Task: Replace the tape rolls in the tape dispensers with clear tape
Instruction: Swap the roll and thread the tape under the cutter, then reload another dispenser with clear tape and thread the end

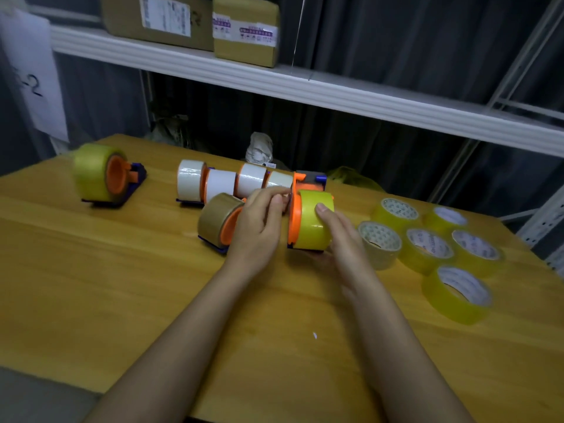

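Wooden table [91,285] under shelving. Two dispensers done: far left [103,178], plus centre one [308,224], clear roll seated, left hand [259,224] pinching its tape end, right hand [338,236] curled round roll. Left: brown [218,221], four white [232,181]. Spare clear rolls [427,245] right.

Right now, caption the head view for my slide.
Both hands seat a clear tape roll in an orange dispenser; spare rolls wait alongside.
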Motion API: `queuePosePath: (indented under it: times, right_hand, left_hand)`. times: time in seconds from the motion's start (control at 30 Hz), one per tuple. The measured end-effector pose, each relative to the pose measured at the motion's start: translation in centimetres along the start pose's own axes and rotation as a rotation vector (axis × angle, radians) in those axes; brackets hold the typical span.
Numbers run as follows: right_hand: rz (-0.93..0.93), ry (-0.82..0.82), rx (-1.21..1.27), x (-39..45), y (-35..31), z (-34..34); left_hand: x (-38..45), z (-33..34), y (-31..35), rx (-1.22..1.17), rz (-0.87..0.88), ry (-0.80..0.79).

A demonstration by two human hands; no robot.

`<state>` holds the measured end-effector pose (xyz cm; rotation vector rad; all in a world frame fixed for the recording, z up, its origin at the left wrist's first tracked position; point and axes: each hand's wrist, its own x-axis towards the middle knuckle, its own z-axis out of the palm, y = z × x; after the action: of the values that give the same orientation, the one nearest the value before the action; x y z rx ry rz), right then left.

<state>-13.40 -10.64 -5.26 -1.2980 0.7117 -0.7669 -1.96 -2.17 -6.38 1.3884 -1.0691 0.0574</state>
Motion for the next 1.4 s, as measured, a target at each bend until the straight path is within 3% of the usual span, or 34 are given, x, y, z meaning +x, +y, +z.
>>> queuePosePath:
  times: [0.13,0.3,0.57,0.87,1.23,1.4]
  right_hand:
    - [-0.049,-0.107,0.037,-0.7,-0.9,3.4]
    - [-0.087,-0.174,0.101,-0.8,-2.2,9.0]
    - [-0.045,-0.451,0.002,0.2,-3.4,16.9]
    - [-0.258,-0.331,-0.399,4.5,-2.3,19.0]
    - [-0.253,-0.304,-0.402,7.6,-2.0,18.4]
    - [-0.238,-0.273,-0.348,8.2,-2.0,16.9]
  left_hand:
    - [0.2,-2.7,1.9,-0.084,-0.096,-0.029]
    - [1.1,-6.3,3.7,-0.317,-0.187,0.111]
    - [4.4,-14.1,2.1,-0.073,-0.212,0.336]
    - [7.8,-18.7,-2.7,0.161,-0.388,0.414]
    - [9.1,-16.7,-9.3,0.286,-0.575,0.275]
    - [8.8,-16.4,-10.6,0.464,-0.617,0.221]
